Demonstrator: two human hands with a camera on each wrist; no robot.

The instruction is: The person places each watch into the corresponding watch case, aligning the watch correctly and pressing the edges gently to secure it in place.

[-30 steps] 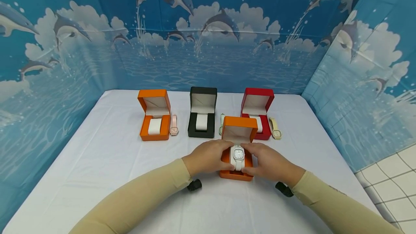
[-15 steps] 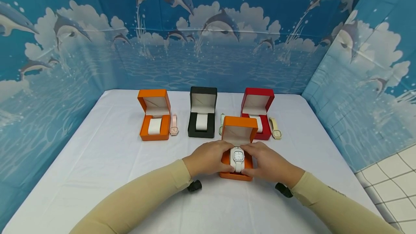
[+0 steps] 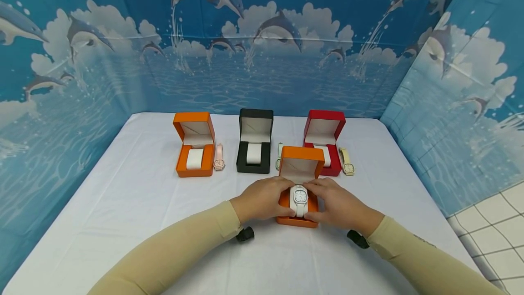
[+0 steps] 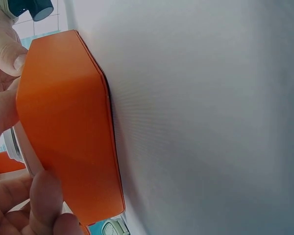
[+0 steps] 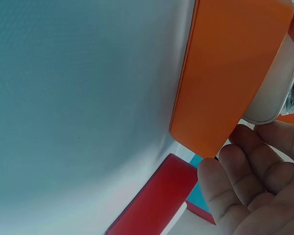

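Note:
A white watch (image 3: 300,196) is wrapped round a pale cushion (image 5: 270,93) in the open orange watch box (image 3: 297,222) near the front of the table. My left hand (image 3: 264,198) grips the cushion from the left, its thumb near the front and fingers towards the lid. From the opposite side my right hand (image 3: 341,203) holds the same cushion in like fashion. In both wrist views the cushion stands partly above the box's orange side. The watch dial faces up between the two hands.
Behind stand another orange box (image 3: 195,173), a black box (image 3: 253,168) and a red box (image 3: 335,165), all with raised lids and white cushions. A pink watch (image 3: 219,164), a partly hidden green watch (image 3: 279,164) and a yellow watch (image 3: 348,168) lie beside them.
The white watch and its cushion have shifted slightly towards the box's front since one second ago. Both hands have stayed nearly in place.

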